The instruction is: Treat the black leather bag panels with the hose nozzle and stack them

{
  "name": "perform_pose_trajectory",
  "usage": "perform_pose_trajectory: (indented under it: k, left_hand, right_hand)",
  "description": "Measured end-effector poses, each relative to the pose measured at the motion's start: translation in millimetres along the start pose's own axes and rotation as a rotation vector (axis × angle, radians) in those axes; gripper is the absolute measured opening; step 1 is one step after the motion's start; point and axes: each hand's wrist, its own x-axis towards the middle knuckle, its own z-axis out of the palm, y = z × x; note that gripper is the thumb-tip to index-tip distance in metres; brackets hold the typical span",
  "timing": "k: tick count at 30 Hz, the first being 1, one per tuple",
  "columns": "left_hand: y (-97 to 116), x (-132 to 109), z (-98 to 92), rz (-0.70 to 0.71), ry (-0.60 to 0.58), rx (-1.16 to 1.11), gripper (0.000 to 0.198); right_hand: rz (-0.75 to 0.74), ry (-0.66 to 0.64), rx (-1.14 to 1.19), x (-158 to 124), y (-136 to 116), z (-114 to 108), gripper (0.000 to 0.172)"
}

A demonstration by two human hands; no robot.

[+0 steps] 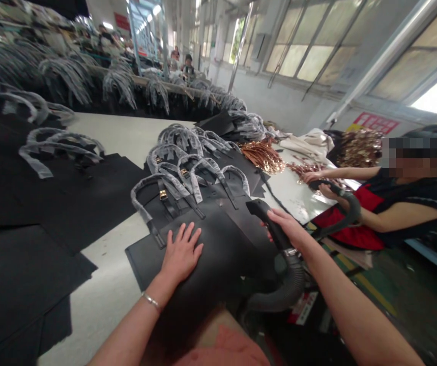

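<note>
My left hand (183, 250) lies flat with its fingers spread on a black bag panel (218, 254) at the near edge of the table. Wrapped round the grip of a black hot-air blower (273, 226) is my right hand (285, 229). A ribbed grey hose (279, 300) curves down from the blower's lower end. The blower's nozzle hovers over the panel's right side, close to the bag handles. These handles (161, 180) are wrapped in clear plastic and carry gold buckles. More panels with wrapped handles are piled behind.
Stacks of black panels (61, 203) cover the table's left side. Brown straps with gold hardware (262, 155) lie at the back right. On the right, a co-worker in a red apron (355, 223) holds another hosed black tool (328, 188). Wrapped handles hang along a far rack (119, 86).
</note>
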Motion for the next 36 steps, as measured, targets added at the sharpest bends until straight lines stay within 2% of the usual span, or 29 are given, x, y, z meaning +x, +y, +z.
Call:
perform_pose_trajectory:
  k: [5,8,10,14,19,21,23,26,28,30,33,36]
  left_hand:
    - [-4,4,1.6,-0.005,-0.006,0.022,0.049]
    - [-2,3,1.5,-0.001,-0.003,0.032,0.049]
    - [-2,3,1.5,0.008,-0.001,0.035,0.049]
    - [-3,3,1.5,0.022,-0.010,0.034,0.050]
    - [-5,0,-1.3,0.040,-0.019,0.047,0.049]
    - [-3,-5,-2.3,0.042,-0.018,0.046,0.049]
    - [0,-11,-2.5,0.031,-0.013,0.042,0.049]
    - [9,-25,-2.2,-0.004,-0.001,0.028,0.049]
    - [16,-33,-3.3,-0.018,0.003,0.012,0.048]
    - [21,-37,-6.4,-0.013,-0.002,-0.012,0.047]
    - [14,-26,-15.3,0.000,-0.018,-0.072,0.040]
    - [-16,5,-27.0,-0.108,0.030,-0.089,0.033]
  right_hand:
    - [0.186,0.004,-0.026,-69,42,-16,0.057]
    - [0.275,-0.001,0.037,-98,67,-16,0.059]
    - [0.293,-0.012,0.075,-107,77,-15,0.058]
    - [0.266,-0.022,0.103,-96,79,-7,0.053]
    - [0.061,0.231,0.122,-65,66,3,0.053]
    - [-0.008,0.260,0.118,-66,59,1,0.055]
    - [0.000,0.206,0.087,-75,54,-2,0.058]
    - [0.107,0.091,0.021,-92,54,0,0.064]
    - [0.155,0.027,-0.021,-96,60,9,0.071]
    - [0.140,-0.028,-0.054,-91,69,24,0.078]
    - [0.026,-0.103,-0.093,-70,78,52,0.081]
    - [-0.081,-0.184,-0.167,-47,80,82,0.078]
